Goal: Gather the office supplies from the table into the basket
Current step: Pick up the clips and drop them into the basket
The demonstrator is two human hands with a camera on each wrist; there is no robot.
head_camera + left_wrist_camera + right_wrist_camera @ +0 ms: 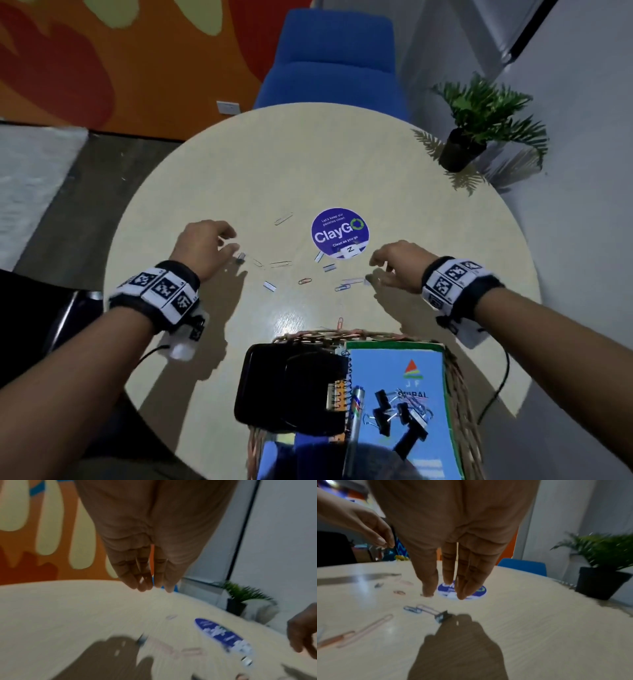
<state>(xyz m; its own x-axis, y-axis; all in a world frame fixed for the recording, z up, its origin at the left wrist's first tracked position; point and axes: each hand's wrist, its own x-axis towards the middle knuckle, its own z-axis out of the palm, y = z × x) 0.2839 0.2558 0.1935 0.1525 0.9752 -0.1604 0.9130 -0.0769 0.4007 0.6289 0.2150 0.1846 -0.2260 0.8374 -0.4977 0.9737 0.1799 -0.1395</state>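
Note:
Paper clips and small binder clips lie scattered mid-table in the head view. My left hand [229,245] [150,586] hovers with straight fingers just above a small black binder clip [240,257] [141,640] and holds nothing. My right hand [376,265] [443,596] also hangs empty, above another small binder clip [367,281] [442,616] that lies beside a blue paper clip [342,287] [411,609]. The wicker basket [308,334] at the near edge holds a blue notebook [394,370], black binder clips, a pen and black cases.
A red paper clip [305,281], an orange one [340,322] near the basket and several silver staple strips lie between my hands. A round purple sticker [339,233] marks the table's middle. A potted plant [462,150] stands far right and a blue chair [335,58] behind.

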